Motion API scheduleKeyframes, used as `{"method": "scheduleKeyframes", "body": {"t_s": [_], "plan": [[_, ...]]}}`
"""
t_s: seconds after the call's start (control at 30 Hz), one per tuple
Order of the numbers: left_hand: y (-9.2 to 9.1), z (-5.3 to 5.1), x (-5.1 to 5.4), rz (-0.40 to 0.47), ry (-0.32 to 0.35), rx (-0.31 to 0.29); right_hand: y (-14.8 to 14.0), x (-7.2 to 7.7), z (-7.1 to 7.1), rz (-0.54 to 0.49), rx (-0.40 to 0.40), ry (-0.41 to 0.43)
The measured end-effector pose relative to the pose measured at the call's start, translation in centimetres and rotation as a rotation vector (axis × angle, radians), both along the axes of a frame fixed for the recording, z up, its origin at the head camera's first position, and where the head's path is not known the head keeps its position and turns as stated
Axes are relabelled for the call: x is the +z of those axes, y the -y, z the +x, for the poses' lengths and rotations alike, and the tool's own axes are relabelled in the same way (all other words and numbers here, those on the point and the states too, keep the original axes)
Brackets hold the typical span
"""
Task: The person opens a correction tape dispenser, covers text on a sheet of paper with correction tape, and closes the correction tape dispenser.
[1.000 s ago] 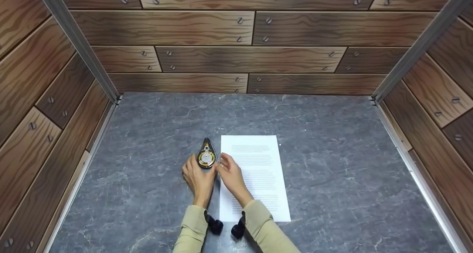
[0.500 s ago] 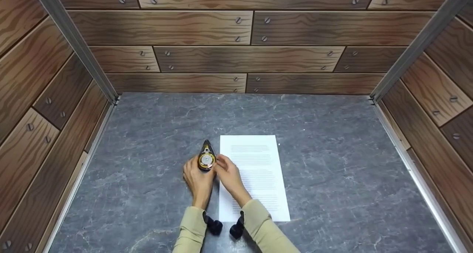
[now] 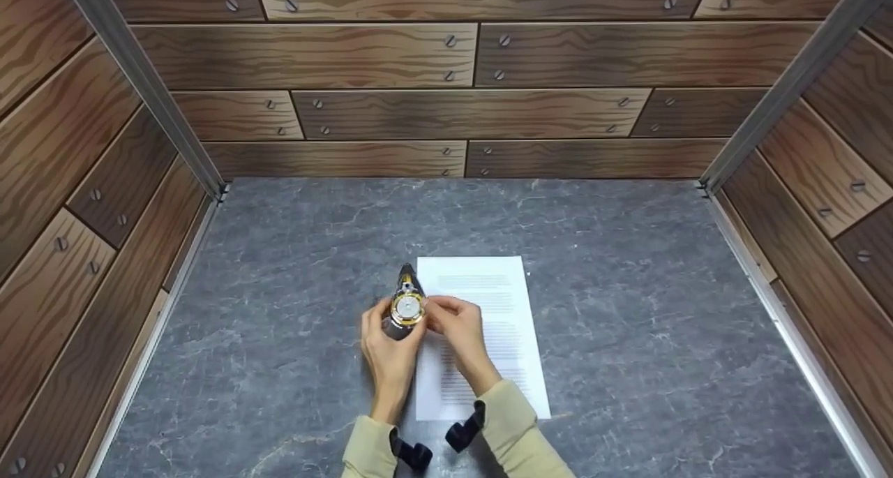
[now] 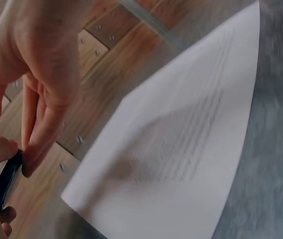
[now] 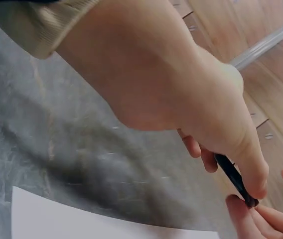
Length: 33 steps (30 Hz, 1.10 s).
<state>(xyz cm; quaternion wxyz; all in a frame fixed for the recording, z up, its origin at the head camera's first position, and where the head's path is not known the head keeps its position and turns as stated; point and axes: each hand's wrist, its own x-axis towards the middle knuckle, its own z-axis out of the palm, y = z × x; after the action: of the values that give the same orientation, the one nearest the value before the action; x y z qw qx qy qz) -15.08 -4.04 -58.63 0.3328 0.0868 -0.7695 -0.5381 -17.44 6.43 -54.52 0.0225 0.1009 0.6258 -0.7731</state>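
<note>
A teardrop-shaped correction tape [image 3: 407, 308], black with a yellow ring and a pale round disc, sits between both hands in the head view, its narrow tip pointing away. My left hand [image 3: 391, 352] grips its rounded end, thumb on the right side and fingers on the left. Fingertips of my right hand [image 3: 462, 328] pinch its right edge. From the left wrist, only the dark edge of the correction tape [image 4: 7, 180] shows. The right wrist view has its dark side [image 5: 232, 175] beside the right thumb, with left fingertips at the lower end.
A printed sheet of paper [image 3: 499, 303] lies flat on the grey marbled table [image 3: 628, 310], partly under the right hand. Wood-patterned walls [image 3: 391, 56] with metal corner rails [image 3: 150, 87] stand at the back and both sides.
The correction tape has shifted right toward the paper and appears raised and tilted, the left hand moving with it. My right hand has also moved right, its fingers now bent at the tape's edge.
</note>
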Motion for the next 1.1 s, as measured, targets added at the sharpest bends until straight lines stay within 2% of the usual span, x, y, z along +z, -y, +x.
{"method": "scheduleKeyframes", "body": {"t_s": [0.23,0.37,0.47,0.53,0.67,0.83,0.97,1.1], "plan": [[-1.8,2.1,2.8,-0.047,-0.100,-0.043,-2.0,2.2,1.6,-0.065,0.071,0.033],[-2.9,3.2,4.0,-0.053,-0.099,-0.100,-3.0,3.0,2.6,-0.062,0.068,0.039],[-3.2,4.0,4.8,-0.015,-0.045,-0.194,-4.1,3.4,3.3,-0.057,0.065,0.047],[-3.2,4.3,5.5,0.077,0.008,-0.303,-4.9,3.6,3.8,-0.058,0.063,0.050],[-2.6,4.0,6.6,0.379,0.144,-0.517,-6.2,4.0,4.8,-0.079,0.072,0.038],[-2.1,2.5,7.5,0.711,0.320,-0.681,-7.2,4.4,6.1,-0.083,0.086,0.038],[-2.2,1.7,7.6,0.942,0.416,-0.812,-7.4,4.4,7.2,-0.083,0.083,0.048],[-2.8,1.6,7.3,1.049,0.448,-0.882,-7.1,4.1,7.9,-0.093,0.100,0.051]]}}
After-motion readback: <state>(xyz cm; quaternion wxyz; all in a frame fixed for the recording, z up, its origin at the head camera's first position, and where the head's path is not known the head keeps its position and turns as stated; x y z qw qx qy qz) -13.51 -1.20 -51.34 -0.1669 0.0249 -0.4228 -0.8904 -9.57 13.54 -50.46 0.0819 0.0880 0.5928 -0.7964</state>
